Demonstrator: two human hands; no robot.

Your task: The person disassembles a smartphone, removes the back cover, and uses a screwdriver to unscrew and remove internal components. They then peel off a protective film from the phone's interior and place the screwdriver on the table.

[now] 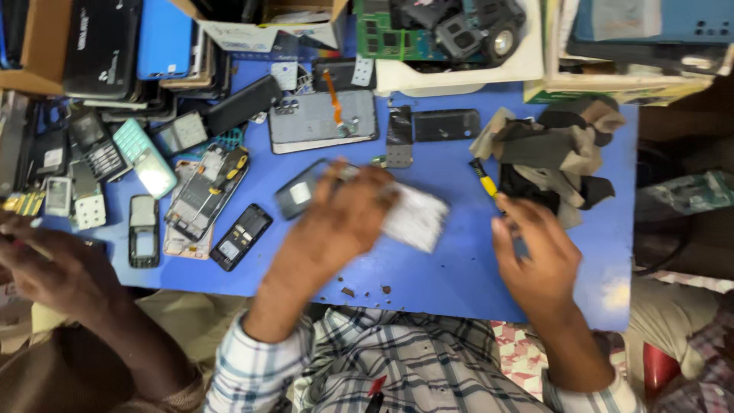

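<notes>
Two hands: L hand (pixel 336 218) fingers curled on white panel (pixel 417 216); R hand (pixel 535 260) gripping yellow screwdriver (pixel 483 180).

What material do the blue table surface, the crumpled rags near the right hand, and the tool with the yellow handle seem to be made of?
The table surface looks like smooth painted board or laminate: flat, even blue, faint sheen. The rags look like soft woven cloth, matte, grey and dark, with folds. The tool by the right hand seems to have a glossy yellow-and-black plastic handle; its tip is hidden.

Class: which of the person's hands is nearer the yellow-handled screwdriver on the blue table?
Right. The right hand lies just below the yellow-handled screwdriver, fingertips by its tip; the left hand is farther left, on a white part.
</notes>
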